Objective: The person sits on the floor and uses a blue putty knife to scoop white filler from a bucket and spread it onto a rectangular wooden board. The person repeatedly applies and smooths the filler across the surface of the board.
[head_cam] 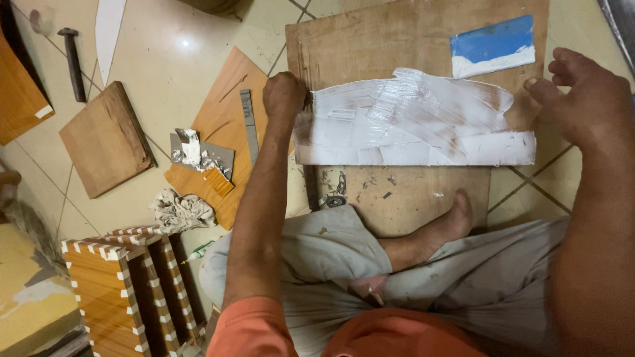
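Note:
I sit cross-legged on a tiled floor with a brown wooden board [403,198] in front of me. A long panel smeared with white paste [410,125] lies across it. My left hand [284,96] is clenched in a fist at the panel's left edge, and seems to grip that edge. My right hand [582,99] rests at the board's right end with fingers apart, thumb close to the panel's right corner, holding nothing. A blue flat scraper [493,45] with white paste along its lower edge lies on the board above the panel. My bare foot [450,221] rests on the board's near part.
To the left lie an orange laminate sheet [221,109], a metal strip [249,125], a grey plate with white paste [198,151], a rag [182,211], a wooden block [106,139] and a hammer [71,63]. A slatted wooden box with striped edging [132,291] stands near left.

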{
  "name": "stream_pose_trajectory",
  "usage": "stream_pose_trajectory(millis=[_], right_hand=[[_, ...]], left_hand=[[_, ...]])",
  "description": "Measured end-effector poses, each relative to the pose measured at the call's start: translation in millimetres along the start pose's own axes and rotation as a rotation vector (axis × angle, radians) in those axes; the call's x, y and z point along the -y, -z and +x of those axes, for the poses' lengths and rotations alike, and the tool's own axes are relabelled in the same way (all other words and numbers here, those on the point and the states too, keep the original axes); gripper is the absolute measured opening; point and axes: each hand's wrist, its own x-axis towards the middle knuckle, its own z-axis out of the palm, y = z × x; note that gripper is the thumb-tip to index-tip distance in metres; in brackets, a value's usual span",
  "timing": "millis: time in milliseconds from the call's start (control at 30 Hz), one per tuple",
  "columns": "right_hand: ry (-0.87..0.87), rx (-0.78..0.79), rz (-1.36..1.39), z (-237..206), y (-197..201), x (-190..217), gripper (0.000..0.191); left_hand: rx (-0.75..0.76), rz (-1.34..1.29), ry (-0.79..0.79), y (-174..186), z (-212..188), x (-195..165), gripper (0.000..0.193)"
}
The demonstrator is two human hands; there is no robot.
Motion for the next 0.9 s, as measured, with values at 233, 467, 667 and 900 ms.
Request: stream_pose_trajectory(millis=[233,467,667,900], right_hand=[[0.004,-0.004,-0.044,-0.9,-1.5,-1.5,0.065],[0.039,-0.003,0.046,2.4,1.1,-9.0,0.065],[0.159,-0.026,0.058,5.9,-3.2,-24.2,0.067],[0.147,-0.017,0.041,5.6,-4.1,-24.6,0.069]], left_hand=[[0.151,0.091,0.119,-1.3,15.0,-16.1,0.026],[0.175,0.17,0.066,-4.2,20.8,-18.5,0.033],[0.093,0.098,0.06,-12.9,12.8,-3.1,0.035],[-0.016,0.009,0.107,-21.1,11.8,46.4,0.039]])
